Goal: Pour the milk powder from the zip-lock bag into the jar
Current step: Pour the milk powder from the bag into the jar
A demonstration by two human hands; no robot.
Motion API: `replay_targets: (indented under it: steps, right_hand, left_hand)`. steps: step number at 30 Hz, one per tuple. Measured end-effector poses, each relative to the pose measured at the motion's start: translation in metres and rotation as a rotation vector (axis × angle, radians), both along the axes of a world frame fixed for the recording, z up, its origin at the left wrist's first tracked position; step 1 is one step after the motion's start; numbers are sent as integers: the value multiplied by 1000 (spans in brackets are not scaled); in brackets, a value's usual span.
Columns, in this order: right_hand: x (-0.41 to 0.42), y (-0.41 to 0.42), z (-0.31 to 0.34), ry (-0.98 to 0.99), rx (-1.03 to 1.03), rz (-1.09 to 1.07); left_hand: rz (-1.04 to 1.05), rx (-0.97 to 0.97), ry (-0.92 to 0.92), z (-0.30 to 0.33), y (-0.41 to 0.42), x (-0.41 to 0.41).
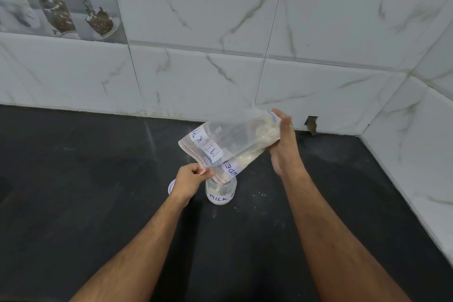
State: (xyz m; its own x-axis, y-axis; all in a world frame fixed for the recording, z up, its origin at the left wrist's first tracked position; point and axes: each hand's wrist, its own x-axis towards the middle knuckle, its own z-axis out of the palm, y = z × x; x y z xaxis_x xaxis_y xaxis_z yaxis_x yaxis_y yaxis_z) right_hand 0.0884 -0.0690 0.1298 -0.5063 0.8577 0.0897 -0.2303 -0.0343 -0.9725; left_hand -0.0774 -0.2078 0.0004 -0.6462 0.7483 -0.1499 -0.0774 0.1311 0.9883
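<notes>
Overhead, a clear plastic zip-lock bag (230,140) labelled "MILK" is tilted — its mouth touching the rim of a small clear labelled jar (221,191) on the black countertop (85,179). Its raised bottom is gripped by the right hand (284,147); its opening is pinched by the left hand (190,180). White milk powder (247,155) — partly clumped — is seen inside.

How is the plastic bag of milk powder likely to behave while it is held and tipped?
The bag is probably floppy: it sags and creases between the left hand and right hand. Its weight likely shifts, as powder clumps at the raised end. The mouth may collapse above the jar.
</notes>
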Motion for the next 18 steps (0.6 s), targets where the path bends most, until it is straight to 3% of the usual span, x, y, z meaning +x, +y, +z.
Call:
replay_targets:
  steps: [4, 8, 18]
  right_hand:
    - [2, 8, -9, 147, -185, -49]
    - [1, 9, -11, 61, -99, 43]
    - [-2, 5, -8, -82, -28, -25]
  left_hand:
    - [-8, 19, 13, -1, 0, 0]
    - [-16, 32, 13, -3, 0, -1]
    - [-42, 53, 35, -8, -1, -3]
